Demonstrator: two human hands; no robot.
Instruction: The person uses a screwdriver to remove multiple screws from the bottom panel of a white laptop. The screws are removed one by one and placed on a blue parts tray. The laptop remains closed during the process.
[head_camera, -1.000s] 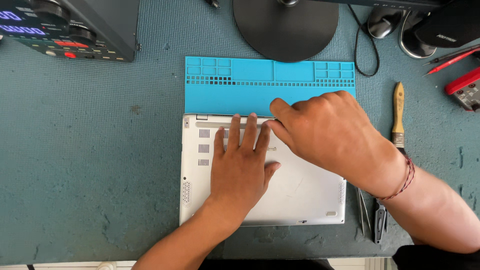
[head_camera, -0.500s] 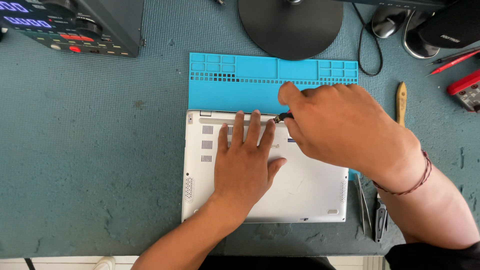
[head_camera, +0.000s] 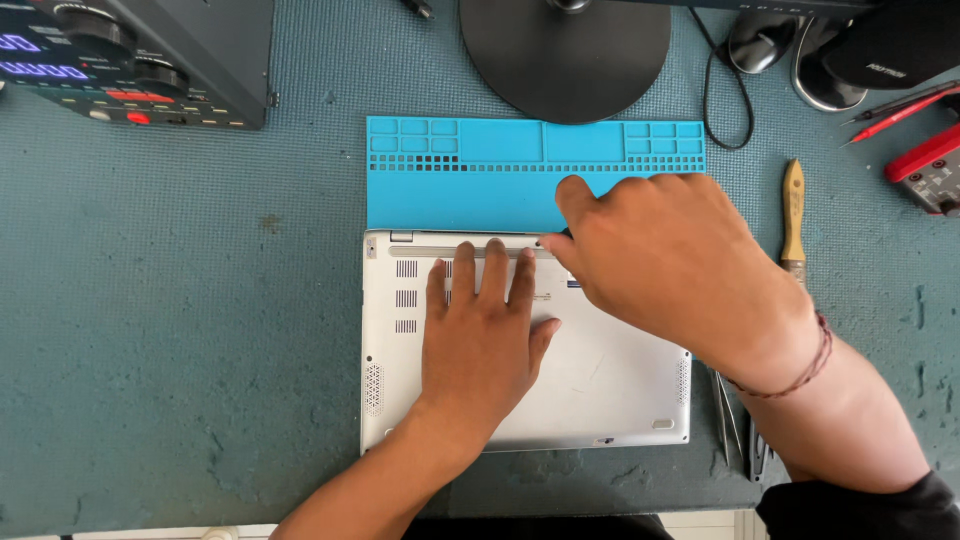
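A silver laptop (head_camera: 620, 390) lies bottom-up on the teal work surface. My left hand (head_camera: 485, 335) rests flat on its base, fingers spread and pointing at the rear edge with the vent slots. My right hand (head_camera: 670, 265) is curled over the laptop's rear edge, next to my left fingertips. It pinches a small dark tool (head_camera: 563, 236), of which only the tip shows at the thumb. A blue silicone mat (head_camera: 470, 190) with small compartments lies just beyond the laptop, touching its rear edge.
A wooden-handled brush (head_camera: 793, 215) and metal tweezers (head_camera: 728, 420) lie right of the laptop. A black round stand base (head_camera: 565, 50) sits behind the mat. A black instrument with knobs (head_camera: 130, 60) is at the far left, and red tools (head_camera: 925, 165) and a mouse (head_camera: 760, 40) at the far right.
My right hand has shifted slightly along the laptop's rear edge, toward the blue mat. My left hand has stayed flat on the base.
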